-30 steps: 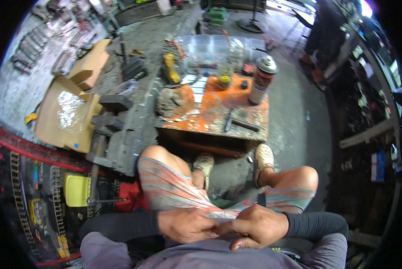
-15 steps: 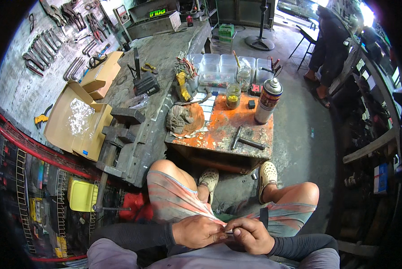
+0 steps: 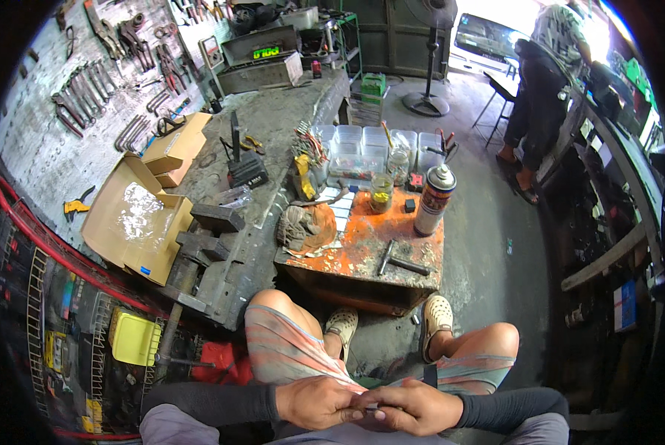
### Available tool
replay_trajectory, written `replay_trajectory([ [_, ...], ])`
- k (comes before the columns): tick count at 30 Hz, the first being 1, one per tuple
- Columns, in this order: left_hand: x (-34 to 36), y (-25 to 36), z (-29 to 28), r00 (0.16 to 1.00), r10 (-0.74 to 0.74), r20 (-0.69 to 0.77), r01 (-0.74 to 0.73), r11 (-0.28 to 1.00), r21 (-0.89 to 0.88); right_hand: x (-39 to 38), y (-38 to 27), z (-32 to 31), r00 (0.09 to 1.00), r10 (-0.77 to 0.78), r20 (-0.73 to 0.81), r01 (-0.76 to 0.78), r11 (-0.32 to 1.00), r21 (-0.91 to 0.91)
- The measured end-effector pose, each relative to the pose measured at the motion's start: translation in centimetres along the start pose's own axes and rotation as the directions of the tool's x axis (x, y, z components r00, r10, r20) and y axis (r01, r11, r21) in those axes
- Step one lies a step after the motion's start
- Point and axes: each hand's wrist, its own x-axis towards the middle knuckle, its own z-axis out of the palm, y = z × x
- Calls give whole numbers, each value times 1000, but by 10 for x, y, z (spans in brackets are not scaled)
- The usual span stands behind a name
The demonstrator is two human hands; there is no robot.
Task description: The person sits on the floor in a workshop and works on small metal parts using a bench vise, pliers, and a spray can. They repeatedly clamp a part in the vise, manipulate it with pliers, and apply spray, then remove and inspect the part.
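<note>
Over my lap, my left hand (image 3: 315, 402) and my right hand (image 3: 420, 407) meet at the fingertips. Pinched between them is a small greyish piece (image 3: 372, 407), mostly covered by the fingers, so its kind cannot be told. Both hands are closed, thumbs and forefingers pressed together around it. Ahead of my knees stands a low orange worktop (image 3: 332, 265) with chipped paint. On it lie a T-shaped metal tool (image 3: 407, 265), a spray can (image 3: 435, 202), a glass jar with yellow contents (image 3: 381, 194) and a crumpled cloth glove (image 3: 303, 228).
A bench vise (image 3: 203, 248) and an open cardboard box (image 3: 136, 222) stand at left, below wall-hung wrenches (image 3: 88, 89). Clear plastic bins (image 3: 358, 152) line the worktop's back. A yellow tray (image 3: 134, 339) sits low left. Another person (image 3: 536, 104) stands far right beside shelving.
The view has tilted upward, so the room sits lower in the picture. My hands stay together over my lap, with my right fingers drawn closer over the small piece.
</note>
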Motion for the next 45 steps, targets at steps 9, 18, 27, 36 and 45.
replay_trajectory([
  [9, 5, -5, 20, 975, -56, -213, 73, 995, 71, -6, 23, 32, 801, 71, -595, -5, 994, 111],
  [18, -6, -9, 15, 998, -44, -37, 49, 987, 155, -8, 15, 17, 978, 201, -62, -191, 972, 133],
  [27, -3, 11, 2, 986, -52, -158, 74, 988, 135, 7, 10, 12, 976, 8, -217, 18, 993, 120],
  [36, -1, 13, 19, 955, -128, -267, 138, 990, 19, 7, 36, 32, 913, 78, -400, -25, 990, 136],
  [45, -4, 25, -8, 989, -137, -63, 148, 963, 225, 11, -29, 9, 987, 114, -114, -98, 985, 139],
])
